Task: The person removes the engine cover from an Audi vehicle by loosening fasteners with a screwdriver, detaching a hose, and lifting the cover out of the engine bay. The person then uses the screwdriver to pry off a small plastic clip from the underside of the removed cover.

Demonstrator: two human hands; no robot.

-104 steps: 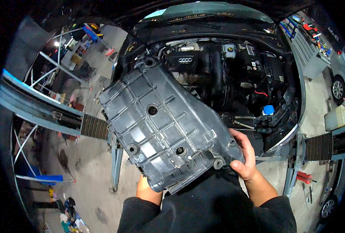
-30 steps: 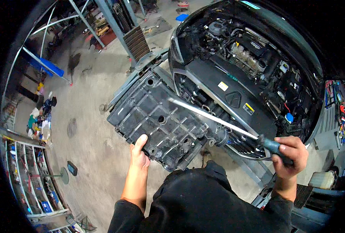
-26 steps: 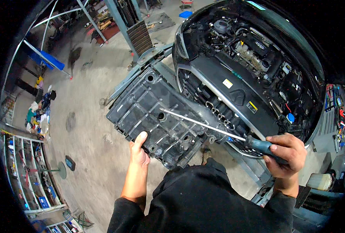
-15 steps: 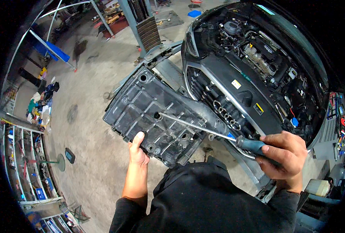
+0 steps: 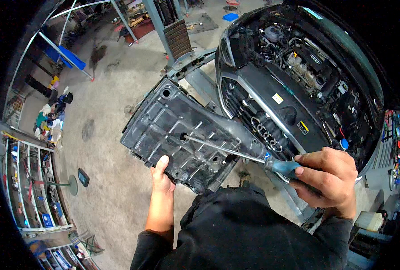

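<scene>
- Presently, left hand (image 5: 162, 179): thumb on ribbed plastic housing (image 5: 161, 119), other fingers hidden.
- Right hand (image 5: 326, 177), right of housing: fingers clasp screwdriver (image 5: 278, 166), tip at central hole (image 5: 183, 136).

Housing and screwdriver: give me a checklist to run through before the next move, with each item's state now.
1. Left hand gripping the housing: ok, thumb on top at its near edge.
2. Right hand on the screwdriver: ok, around the handle.
3. Tip lined up with the middle hole: ok, it appears right at it.
4. Tip inside that hole: cannot tell, depth is not readable.
5. Support under the housing: cannot tell, its underside is hidden.
6. Car front free of loose tools: not ok, a green-handled tool lies on it.
</scene>
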